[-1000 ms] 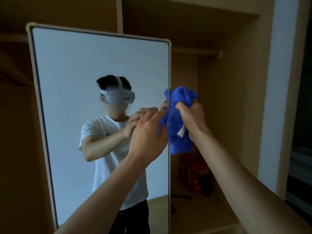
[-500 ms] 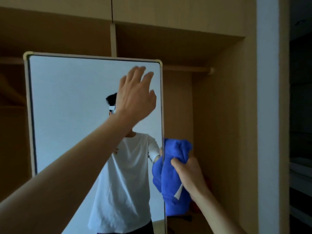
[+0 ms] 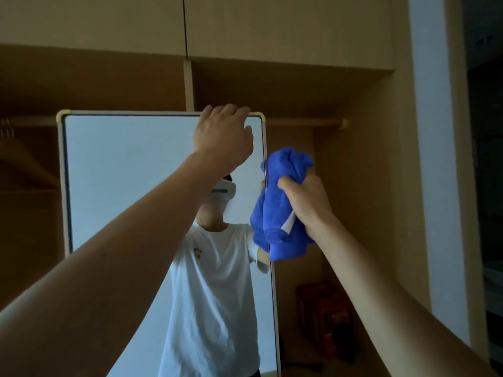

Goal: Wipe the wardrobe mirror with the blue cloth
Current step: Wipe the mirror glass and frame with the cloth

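Bunched tight in the right hand point(image 3: 307, 202), the blue cloth point(image 3: 283, 183) is gripped by curled fingers and thumb, just right of centre in the frame. It is held at the right edge of the mirror point(image 3: 130, 186), and part of it is doubled in the glass. Up top, near the mirror's upper right corner, the frame is hooked by the curled fingers of the left hand point(image 3: 223, 137). A white T-shirt is reflected low in the glass. To the right, the open wardrobe point(image 3: 359, 172) is seen, crossed by a hanging rail point(image 3: 304, 121), and a red box point(image 3: 324, 317) is tucked at lower right.
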Motion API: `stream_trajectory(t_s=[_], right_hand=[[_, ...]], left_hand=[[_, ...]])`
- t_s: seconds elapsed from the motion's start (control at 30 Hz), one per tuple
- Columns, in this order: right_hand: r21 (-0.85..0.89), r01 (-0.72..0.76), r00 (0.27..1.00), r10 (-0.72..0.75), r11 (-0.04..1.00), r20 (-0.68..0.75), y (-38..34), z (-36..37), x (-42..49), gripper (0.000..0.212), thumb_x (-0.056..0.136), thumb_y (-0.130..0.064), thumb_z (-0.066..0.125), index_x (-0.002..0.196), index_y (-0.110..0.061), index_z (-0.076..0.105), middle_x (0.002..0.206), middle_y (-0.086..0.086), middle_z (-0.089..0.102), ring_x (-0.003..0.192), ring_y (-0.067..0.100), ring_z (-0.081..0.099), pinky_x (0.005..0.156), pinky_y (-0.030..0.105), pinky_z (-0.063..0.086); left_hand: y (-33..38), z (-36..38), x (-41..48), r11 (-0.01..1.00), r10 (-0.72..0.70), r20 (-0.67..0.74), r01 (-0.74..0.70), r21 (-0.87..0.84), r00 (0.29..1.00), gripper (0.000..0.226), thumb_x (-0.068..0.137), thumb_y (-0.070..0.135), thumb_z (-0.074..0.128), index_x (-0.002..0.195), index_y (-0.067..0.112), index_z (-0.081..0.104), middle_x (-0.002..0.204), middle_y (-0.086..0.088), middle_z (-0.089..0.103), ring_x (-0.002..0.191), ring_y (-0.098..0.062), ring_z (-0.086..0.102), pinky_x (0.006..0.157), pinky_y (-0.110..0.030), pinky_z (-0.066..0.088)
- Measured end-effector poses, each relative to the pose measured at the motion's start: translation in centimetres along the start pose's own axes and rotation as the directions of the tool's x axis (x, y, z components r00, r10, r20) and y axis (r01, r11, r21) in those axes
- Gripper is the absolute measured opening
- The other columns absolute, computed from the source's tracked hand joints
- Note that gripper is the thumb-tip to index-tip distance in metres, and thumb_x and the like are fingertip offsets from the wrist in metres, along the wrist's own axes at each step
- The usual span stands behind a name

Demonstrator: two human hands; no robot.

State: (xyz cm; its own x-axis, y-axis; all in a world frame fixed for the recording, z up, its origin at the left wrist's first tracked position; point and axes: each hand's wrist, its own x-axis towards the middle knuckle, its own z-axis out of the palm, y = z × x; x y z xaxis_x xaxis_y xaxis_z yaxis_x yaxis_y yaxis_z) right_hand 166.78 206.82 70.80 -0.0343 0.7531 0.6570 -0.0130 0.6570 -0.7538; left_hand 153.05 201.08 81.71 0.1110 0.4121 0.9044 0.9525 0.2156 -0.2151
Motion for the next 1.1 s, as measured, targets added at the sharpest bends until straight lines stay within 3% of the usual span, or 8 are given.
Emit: stream_trajectory(t_s=[0.1,0.2,0.43,0.53,0.63,0.87,1.0,1.1], right_hand=[[-0.084,0.069,0.991,-0.078,0.994,-0.111,4.2,1.0,-3.5,0.003,0.102,-0.009,0.057,0.104,-0.009,0.059,0.085,-0.008,0.049,0.072,0.003,0.047,0.074,-0.001,0.036],[-0.064,0.002,1.0,-0.001,0.998,0.025,7.5,-0.3,-5.7,0.023,0.095,-0.014,0.065,0.117,-0.008,0.061,0.091,-0.01,0.062,0.073,0.001,0.056,0.071,0.011,0.047],[-0.054,0.05,0.998,-0.048,0.997,0.039,2.1,-0.9,-2.0,0.023,0.093,-0.016,0.062,0.078,-0.031,0.053,0.073,-0.009,0.06,0.06,-0.004,0.061,0.051,0.008,0.045],[0.002,0.084,0.996,-0.084,0.996,-0.021,-2.9,-0.6,1.9,0.008,0.092,-0.018,0.06,0.09,-0.011,0.06,0.081,0.019,0.067,0.078,0.031,0.072,0.067,0.038,0.06],[-0.014,0.111,0.994,-0.111,0.994,-0.021,-5.0,-0.5,4.0,0.025,0.09,-0.028,0.06,0.1,-0.005,0.063,0.097,0.031,0.067,0.086,0.046,0.069,0.078,0.062,0.058],[-0.057,-0.023,1.0,0.022,0.998,-0.012,1.9,-0.8,-0.6,0.023,0.095,-0.018,0.063,0.09,0.004,0.062,0.077,0.025,0.063,0.07,0.038,0.065,0.065,0.045,0.054],[-0.053,-0.046,0.999,0.047,0.998,0.027,3.7,-1.3,-1.3,0.023,0.096,-0.015,0.063,0.074,-0.016,0.057,0.064,0.0,0.055,0.059,0.014,0.055,0.058,0.028,0.045],[-0.042,0.025,0.999,-0.024,0.999,0.041,1.8,-1.2,-0.4,0.011,0.093,-0.019,0.062,0.082,-0.019,0.063,0.073,0.002,0.064,0.066,0.021,0.065,0.065,0.04,0.054]], left_hand=[[-1.1,-0.7,0.5,0.996,0.014,0.005,-0.014,-0.09,1.0,0.046,0.103,0.018,0.043,0.148,0.021,0.05,0.141,-0.005,0.06,0.129,-0.028,0.054,0.105,-0.04,0.041],[-1.7,-1.0,0.7,0.988,0.022,0.027,-0.017,-0.155,0.999,0.046,0.103,0.009,0.047,0.147,0.021,0.053,0.14,-0.003,0.061,0.129,-0.027,0.054,0.1,-0.039,0.044],[-1.7,-0.6,0.6,0.981,0.015,-0.023,-0.02,-0.195,1.0,0.051,0.1,0.006,0.046,0.148,0.022,0.052,0.143,-0.001,0.059,0.13,-0.026,0.051,0.108,-0.039,0.038],[-1.8,-0.5,0.8,0.982,0.004,-0.022,-0.008,-0.189,1.0,0.05,0.101,0.01,0.046,0.148,0.025,0.051,0.146,0.001,0.057,0.132,-0.025,0.05,0.111,-0.04,0.033],[-1.8,-0.2,0.7,0.982,-0.002,-0.015,-0.001,-0.191,1.0,0.054,0.099,0.011,0.045,0.15,0.028,0.048,0.149,0.005,0.054,0.137,-0.021,0.046,0.118,-0.044,0.029],[-2.3,-0.1,0.6,0.973,0.027,-0.03,-0.033,-0.227,0.999,0.06,0.094,0.006,0.051,0.15,0.027,0.048,0.149,0.004,0.054,0.139,-0.022,0.044,0.116,-0.043,0.028],[-2.4,0.2,0.7,0.963,0.003,-0.046,-0.015,-0.27,0.999,0.053,0.099,0.008,0.046,0.148,0.028,0.052,0.147,0.005,0.056,0.136,-0.022,0.045,0.114,-0.041,0.028],[-2.3,0.3,0.7,0.953,-0.028,-0.051,0.011,-0.304,0.998,0.05,0.101,0.01,0.046,0.145,0.029,0.054,0.145,0.006,0.058,0.134,-0.021,0.046,0.113,-0.039,0.028]])
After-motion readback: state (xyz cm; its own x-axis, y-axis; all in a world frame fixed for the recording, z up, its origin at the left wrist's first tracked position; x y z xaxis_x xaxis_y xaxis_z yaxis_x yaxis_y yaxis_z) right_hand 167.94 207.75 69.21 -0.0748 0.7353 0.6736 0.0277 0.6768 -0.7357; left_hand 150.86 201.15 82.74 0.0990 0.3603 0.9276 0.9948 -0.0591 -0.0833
